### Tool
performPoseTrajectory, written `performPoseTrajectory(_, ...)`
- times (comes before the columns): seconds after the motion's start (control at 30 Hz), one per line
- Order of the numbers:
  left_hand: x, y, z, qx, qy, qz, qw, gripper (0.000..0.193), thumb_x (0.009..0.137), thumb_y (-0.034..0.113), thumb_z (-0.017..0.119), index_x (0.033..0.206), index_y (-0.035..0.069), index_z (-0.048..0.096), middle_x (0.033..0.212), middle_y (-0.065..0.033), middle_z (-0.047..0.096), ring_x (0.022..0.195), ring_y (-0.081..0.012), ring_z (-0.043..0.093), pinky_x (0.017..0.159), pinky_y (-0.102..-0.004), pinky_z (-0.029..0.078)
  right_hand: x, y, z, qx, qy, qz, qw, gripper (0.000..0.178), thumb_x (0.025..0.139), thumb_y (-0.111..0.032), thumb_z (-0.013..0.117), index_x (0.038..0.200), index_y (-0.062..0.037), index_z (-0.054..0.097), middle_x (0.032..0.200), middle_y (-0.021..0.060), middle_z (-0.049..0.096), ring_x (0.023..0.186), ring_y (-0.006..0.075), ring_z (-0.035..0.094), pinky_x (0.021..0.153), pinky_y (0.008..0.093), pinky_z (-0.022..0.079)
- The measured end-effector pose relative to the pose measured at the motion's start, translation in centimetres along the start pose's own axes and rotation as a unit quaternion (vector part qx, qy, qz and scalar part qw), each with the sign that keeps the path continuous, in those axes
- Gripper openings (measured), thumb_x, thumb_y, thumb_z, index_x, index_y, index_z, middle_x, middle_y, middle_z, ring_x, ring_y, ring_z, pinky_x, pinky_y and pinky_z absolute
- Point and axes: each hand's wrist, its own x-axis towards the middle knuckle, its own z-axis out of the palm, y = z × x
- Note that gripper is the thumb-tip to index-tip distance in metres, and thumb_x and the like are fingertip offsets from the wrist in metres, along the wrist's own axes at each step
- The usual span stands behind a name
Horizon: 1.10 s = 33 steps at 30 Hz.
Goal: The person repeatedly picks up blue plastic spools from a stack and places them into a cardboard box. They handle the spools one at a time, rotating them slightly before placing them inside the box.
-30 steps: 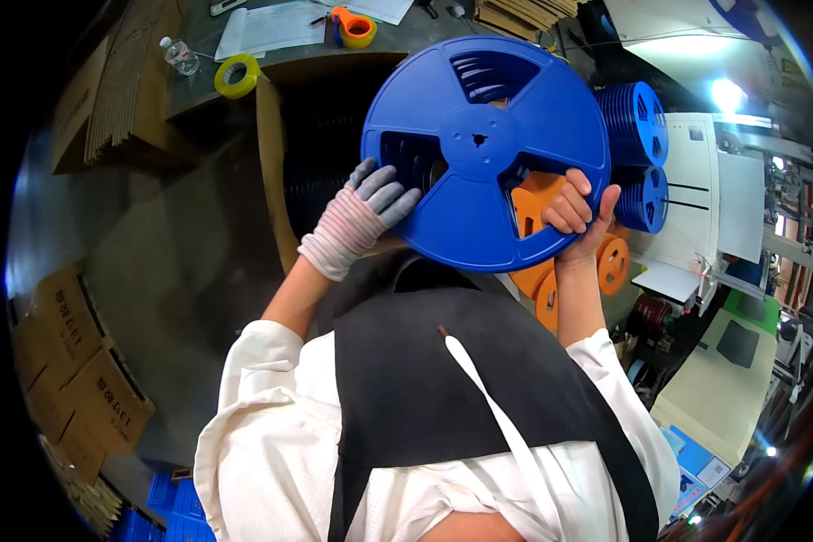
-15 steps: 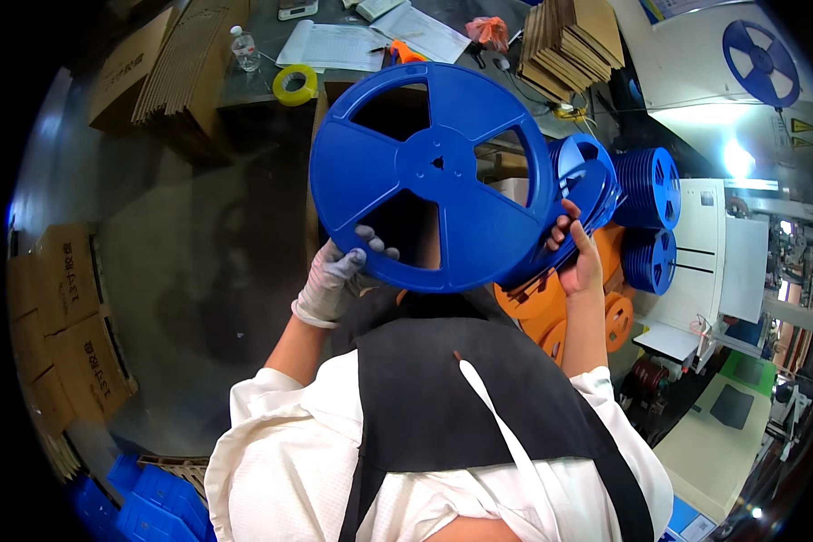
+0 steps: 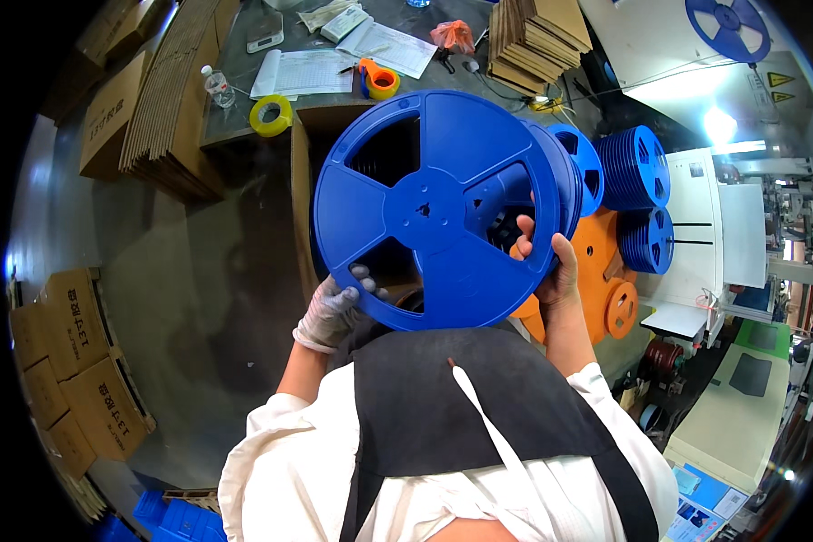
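A large blue plastic reel (image 3: 474,271) faces me in front of my chest, with wide cut-outs around its hub. More blue reels (image 3: 565,172) show behind its right edge, nearly lined up with it. My left hand (image 3: 325,316), in a pale glove, is closed on the lower left rim, its fingers coming through a cut-out. Bare, my right hand (image 3: 558,271) grips the right rim, thumb outside and fingertips in the right cut-out. How many reels each hand grips is hidden. Below and behind the reels is an open cardboard box (image 3: 303,199).
Stacked blue reels (image 3: 637,167) sit on rods at the right, above orange reels (image 3: 592,271). On the table are yellow tape (image 3: 271,116), an orange tape dispenser (image 3: 379,81), papers (image 3: 303,72) and a bottle (image 3: 217,86). Flattened cartons (image 3: 167,117) stand at the left.
The front reel has come lower and nearer my chest. The reels in my right hand, fanned out at the right before, now sit mostly behind it, and my right fingers show through its cut-out.
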Motion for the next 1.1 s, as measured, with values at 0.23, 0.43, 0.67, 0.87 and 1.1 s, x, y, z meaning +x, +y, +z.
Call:
performPoseTrajectory(0.23,2.5,3.2,1.5,0.233,0.192,0.233,0.924,0.060,0.096,0.017,0.054,0.148,0.005,0.028,0.144,-0.0156,0.041,0.132,-0.0249,0.042,0.110,-0.0341,0.034,-0.7,0.0,0.0,-0.117,0.002,0.033,0.993,0.051,0.071,-0.039,0.068,0.102,0.0014,0.066,0.078,0.0120,0.067,0.069,0.0172,0.066,0.059,0.0268,0.056)
performPoseTrajectory(0.43,10.6,5.7,13.0,0.805,0.061,0.433,0.401,0.050,0.085,0.012,0.063,0.134,0.011,0.052,0.139,-0.0142,0.049,0.131,-0.0348,0.043,0.112,-0.0471,0.030,-0.6,0.2,-0.1,-0.108,-0.002,0.068,0.992,0.046,0.073,-0.037,0.068,0.097,0.0020,0.067,0.080,0.0115,0.067,0.069,0.0180,0.065,0.061,0.0285,0.056)
performPoseTrajectory(0.67,19.3,5.3,17.8,0.876,0.013,0.311,0.369,0.020,0.087,0.029,0.057,0.088,0.012,0.066,0.084,-0.0140,0.066,0.083,-0.0349,0.064,0.084,-0.0439,0.050,-1.0,0.5,0.5,-0.085,-0.022,0.038,0.995,0.065,0.077,-0.027,0.067,0.134,-0.0022,0.045,0.086,0.0106,0.066,0.072,0.0212,0.063,0.064,0.0344,0.057)
performPoseTrajectory(0.87,13.7,8.3,1.4,0.510,0.188,0.035,0.839,0.050,0.099,0.041,0.048,0.128,0.000,0.053,0.116,-0.0113,0.062,0.104,-0.0184,0.058,0.096,-0.0298,0.044,-2.3,1.0,-1.7,-0.059,0.050,-0.018,0.997,0.074,0.073,-0.029,0.069,0.139,-0.0072,0.043,0.086,0.0066,0.065,0.069,0.0188,0.061,0.064,0.0352,0.052)
performPoseTrajectory(1.1,2.3,0.4,0.1,0.081,0.147,0.013,0.986,0.036,0.096,0.028,0.058,0.128,0.012,0.055,0.106,-0.0092,0.066,0.093,-0.0222,0.067,0.079,-0.0377,0.058,-1.9,1.2,-6.3,0.075,0.004,0.014,0.997,0.068,0.086,-0.019,0.063,0.147,-0.0158,0.033,0.101,0.0046,0.068,0.081,0.0150,0.060,0.072,0.0320,0.048)
